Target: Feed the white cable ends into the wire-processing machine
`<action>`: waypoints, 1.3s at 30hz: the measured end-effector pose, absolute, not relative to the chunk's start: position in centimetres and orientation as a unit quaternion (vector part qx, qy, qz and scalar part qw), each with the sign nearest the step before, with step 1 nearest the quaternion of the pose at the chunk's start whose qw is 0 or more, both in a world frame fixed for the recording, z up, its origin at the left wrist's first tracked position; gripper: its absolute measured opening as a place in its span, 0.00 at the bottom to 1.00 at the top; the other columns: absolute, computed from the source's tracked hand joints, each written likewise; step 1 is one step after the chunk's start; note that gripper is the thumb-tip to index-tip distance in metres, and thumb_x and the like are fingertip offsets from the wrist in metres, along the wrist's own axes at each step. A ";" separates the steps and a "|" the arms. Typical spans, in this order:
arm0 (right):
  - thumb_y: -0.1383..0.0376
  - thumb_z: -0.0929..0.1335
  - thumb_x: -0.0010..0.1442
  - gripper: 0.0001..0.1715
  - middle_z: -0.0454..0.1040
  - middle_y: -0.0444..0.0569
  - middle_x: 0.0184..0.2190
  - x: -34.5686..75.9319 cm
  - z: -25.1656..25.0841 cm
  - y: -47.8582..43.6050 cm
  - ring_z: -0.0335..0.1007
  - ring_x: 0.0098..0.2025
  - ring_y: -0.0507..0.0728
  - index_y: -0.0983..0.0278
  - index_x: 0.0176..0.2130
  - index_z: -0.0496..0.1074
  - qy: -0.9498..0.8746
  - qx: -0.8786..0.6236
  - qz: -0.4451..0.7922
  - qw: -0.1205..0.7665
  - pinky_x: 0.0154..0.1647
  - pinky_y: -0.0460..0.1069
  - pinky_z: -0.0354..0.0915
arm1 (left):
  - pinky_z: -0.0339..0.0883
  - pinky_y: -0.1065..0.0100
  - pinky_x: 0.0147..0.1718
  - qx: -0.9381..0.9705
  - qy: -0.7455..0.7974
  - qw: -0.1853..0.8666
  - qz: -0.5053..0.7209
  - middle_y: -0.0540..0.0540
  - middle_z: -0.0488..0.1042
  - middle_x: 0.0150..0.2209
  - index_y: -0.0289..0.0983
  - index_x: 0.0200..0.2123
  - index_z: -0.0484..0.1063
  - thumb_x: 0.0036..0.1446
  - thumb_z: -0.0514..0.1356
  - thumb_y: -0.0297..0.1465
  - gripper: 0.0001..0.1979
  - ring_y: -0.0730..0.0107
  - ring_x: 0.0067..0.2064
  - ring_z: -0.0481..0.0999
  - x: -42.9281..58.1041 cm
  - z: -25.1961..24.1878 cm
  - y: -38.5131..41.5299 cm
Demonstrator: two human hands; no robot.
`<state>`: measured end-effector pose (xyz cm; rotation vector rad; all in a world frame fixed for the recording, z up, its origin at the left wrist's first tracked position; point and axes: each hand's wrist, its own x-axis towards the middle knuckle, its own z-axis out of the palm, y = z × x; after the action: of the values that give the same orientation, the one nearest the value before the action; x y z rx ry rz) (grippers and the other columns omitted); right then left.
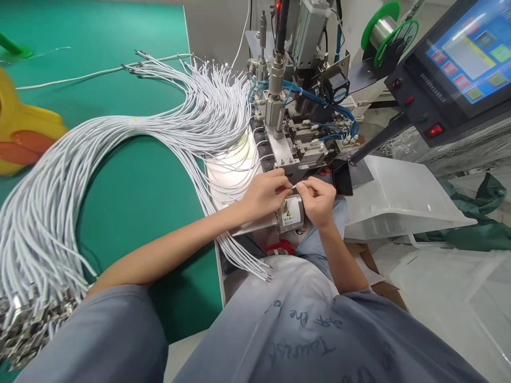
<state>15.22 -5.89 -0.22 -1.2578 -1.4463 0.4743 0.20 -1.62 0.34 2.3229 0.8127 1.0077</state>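
My left hand (266,191) and my right hand (318,198) meet in front of a small metal machine (295,133). Both pinch the tip of one thin white wire (296,185) between thumb and fingers. A large bundle of white wires (131,138) sweeps from the machine across the green mat to my left elbow, where their metal ends (27,324) pile up. A grey cylinder with a warning label (291,213) sits just below my hands.
A touch screen panel (467,58) with red buttons stands at the right. A green wire spool (385,26) sits behind the machine. A white plastic bag (399,197) lies right of it. A yellow and orange object (19,127) rests at the far left of the green mat (139,197).
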 end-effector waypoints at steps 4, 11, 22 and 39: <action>0.63 0.65 0.57 0.14 0.52 0.39 0.17 14.3 -1.7 -5.8 0.49 0.20 0.48 0.65 0.21 0.69 -0.542 -0.565 0.197 0.590 0.22 0.46 0.51 | 0.62 0.74 0.28 0.849 0.297 0.276 0.339 0.49 0.70 0.27 0.33 0.34 0.74 0.57 0.56 0.26 0.07 0.76 0.29 0.69 0.5 -0.2 -1.8; 0.61 0.66 0.52 0.10 0.74 0.47 0.28 16.9 -4.9 -4.5 0.68 0.32 0.53 0.64 0.30 0.74 -0.485 -0.591 0.381 0.520 0.36 0.49 0.66 | 0.58 0.72 0.25 0.937 0.325 0.100 0.082 0.43 0.69 0.32 0.30 0.34 0.74 0.56 0.50 0.21 0.12 0.76 0.25 0.66 -0.1 -0.4 -0.6; 0.61 0.68 0.48 0.08 0.67 0.41 0.20 16.7 -5.5 -3.1 0.60 0.23 0.49 0.63 0.26 0.70 -0.424 -0.581 0.489 0.494 0.26 0.46 0.60 | 0.60 0.71 0.28 0.939 0.322 0.109 0.059 0.43 0.68 0.33 0.32 0.41 0.73 0.61 0.46 0.24 0.15 0.74 0.27 0.66 -0.1 -1.4 -0.1; 0.59 0.66 0.48 0.10 0.61 0.39 0.16 17.0 -5.8 -2.5 0.54 0.19 0.47 0.63 0.24 0.66 -0.441 -0.568 0.540 0.437 0.21 0.45 0.53 | 0.64 0.67 0.34 0.963 0.253 0.050 0.079 0.41 0.68 0.35 0.30 0.42 0.71 0.60 0.48 0.21 0.14 0.67 0.35 0.69 -0.3 -1.4 0.2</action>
<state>17.00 -2.47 -5.84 -1.4129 -1.0982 1.3439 -0.34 0.18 -1.43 2.9318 0.7698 0.2408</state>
